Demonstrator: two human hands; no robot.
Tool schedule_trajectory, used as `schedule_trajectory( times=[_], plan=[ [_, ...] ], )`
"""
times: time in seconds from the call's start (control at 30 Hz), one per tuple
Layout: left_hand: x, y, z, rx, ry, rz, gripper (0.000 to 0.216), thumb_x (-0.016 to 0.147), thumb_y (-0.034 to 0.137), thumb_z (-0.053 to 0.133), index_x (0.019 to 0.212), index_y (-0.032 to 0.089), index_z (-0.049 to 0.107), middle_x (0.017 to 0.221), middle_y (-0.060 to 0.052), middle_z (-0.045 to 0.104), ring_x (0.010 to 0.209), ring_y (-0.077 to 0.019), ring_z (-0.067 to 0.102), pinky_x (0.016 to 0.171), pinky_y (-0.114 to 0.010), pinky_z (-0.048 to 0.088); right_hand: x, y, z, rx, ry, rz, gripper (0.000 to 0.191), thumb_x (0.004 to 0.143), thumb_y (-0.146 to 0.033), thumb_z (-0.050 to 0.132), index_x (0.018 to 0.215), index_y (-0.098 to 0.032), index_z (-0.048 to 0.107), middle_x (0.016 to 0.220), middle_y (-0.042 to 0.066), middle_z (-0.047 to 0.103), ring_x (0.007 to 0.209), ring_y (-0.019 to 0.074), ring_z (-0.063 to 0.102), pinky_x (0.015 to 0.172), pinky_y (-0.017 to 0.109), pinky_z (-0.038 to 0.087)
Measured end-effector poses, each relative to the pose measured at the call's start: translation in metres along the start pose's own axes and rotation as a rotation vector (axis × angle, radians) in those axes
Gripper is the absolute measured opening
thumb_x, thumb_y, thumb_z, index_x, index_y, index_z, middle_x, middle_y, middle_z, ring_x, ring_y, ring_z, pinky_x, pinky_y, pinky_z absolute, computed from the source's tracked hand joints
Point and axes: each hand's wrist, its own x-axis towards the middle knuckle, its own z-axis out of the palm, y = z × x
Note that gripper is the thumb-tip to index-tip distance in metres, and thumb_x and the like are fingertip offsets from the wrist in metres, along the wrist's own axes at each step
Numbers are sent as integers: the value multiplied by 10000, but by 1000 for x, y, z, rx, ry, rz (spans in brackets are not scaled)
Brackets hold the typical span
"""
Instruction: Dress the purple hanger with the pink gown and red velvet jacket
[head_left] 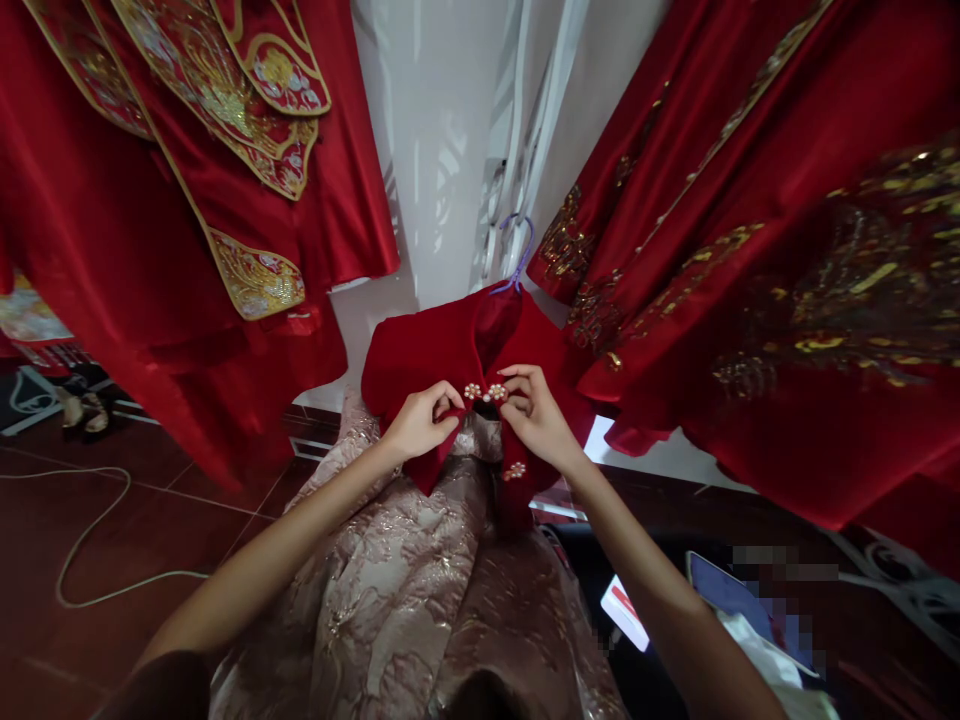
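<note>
A short red jacket hangs on a purple hanger, its dark red lining showing at the neck opening. My left hand pinches the front edge on the left side, beside a flower-shaped pearl clasp. On the opposite edge, my right hand is closed on the cloth next to the matching pearl flower. The two flowers meet at a pearl between them; whether they are hooked together I cannot tell. Lower on the right edge is another pearl flower. Below the jacket spreads a shiny beige-pink brocade cloth.
Red gowns with gold embroidery hang on the left and right. A white wall stands behind. At lower right lie a lit phone-like screen and a tablet-like device. A pale cable curls over the tiled floor.
</note>
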Motion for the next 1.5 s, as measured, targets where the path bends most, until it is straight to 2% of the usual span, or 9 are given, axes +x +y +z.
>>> schedule_trajectory(
  times=[0.37, 0.57, 0.77, 0.87, 0.97, 1.13, 1.27, 1.37, 1.5],
  plan=[
    [-4, 10, 18, -438, -260, -33, 315, 821, 209, 523, 1135, 184, 518, 1098, -82, 604, 946, -139, 593, 851, -284, 484, -5, -7, 3, 104, -53, 34, 368, 767, -297, 576, 1083, -269, 391, 1008, 34, 518, 869, 138, 576, 809, 326, 516],
    [-6, 5, 13, -417, -148, -269, 334, 914, 304, 332, 1169, 205, 523, 1111, -89, 631, 1007, -177, 603, 764, -304, 516, -7, -1, 2, 65, -96, 43, 325, 779, -308, 598, 1055, -259, 434, 1085, 53, 547, 990, 171, 583, 857, 371, 517],
    [-5, -2, 14, -143, -19, -42, 190, 821, 289, 545, 962, 167, 580, 940, -50, 663, 870, -146, 621, 777, -261, 481, -15, -4, 9, -123, -55, -7, 178, 794, -255, 569, 967, -231, 536, 1009, 46, 585, 857, 152, 602, 710, 302, 544],
    [-10, -4, 13, 43, 49, -56, 189, 849, 341, 498, 836, 174, 586, 719, 10, 624, 671, -108, 579, 644, -210, 440, -21, -10, 17, -214, -22, 30, 98, 809, -262, 547, 894, -216, 563, 823, 25, 606, 675, 128, 585, 564, 255, 511],
    [-17, -6, 11, 142, 96, -101, 317, 858, 397, 470, 660, 162, 548, 528, 46, 495, 507, -74, 459, 515, -187, 341, -27, -16, 29, -147, -131, 73, 131, 821, -291, 541, 923, -209, 552, 796, 19, 618, 686, 125, 604, 572, 240, 512],
    [-21, -11, 8, -27, 250, -172, 443, 850, 485, 460, 561, 149, 461, 490, 44, 450, 470, -58, 416, 488, -184, 328, -30, -18, 55, -56, -183, 86, 367, 748, -365, 642, 1033, -203, 477, 908, 35, 594, 716, 121, 607, 574, 232, 524],
    [-22, -10, 6, -346, 153, -274, 437, 846, 516, 442, 627, 147, 524, 486, 26, 513, 406, -80, 464, 434, -201, 383, -24, -12, 70, -45, -121, 62, 346, 734, -314, 649, 995, -211, 448, 872, 19, 587, 733, 130, 596, 585, 234, 510],
    [-25, -8, 2, -382, 139, -238, 371, 840, 475, 480, 695, 143, 558, 601, -2, 580, 500, -105, 546, 496, -220, 459, -20, -8, 73, -107, -63, 21, 223, 773, -278, 600, 940, -214, 466, 824, -1, 591, 686, 118, 574, 641, 253, 487],
    [-28, -12, -4, 18, 309, -36, 192, 846, 326, 515, 939, 178, 595, 920, -58, 616, 880, -174, 594, 801, -307, 491, -21, -3, 68, -206, -37, 2, 214, 758, -294, 621, 918, -210, 507, 779, -13, 565, 676, 116, 537, 654, 254, 455]
  ],
)
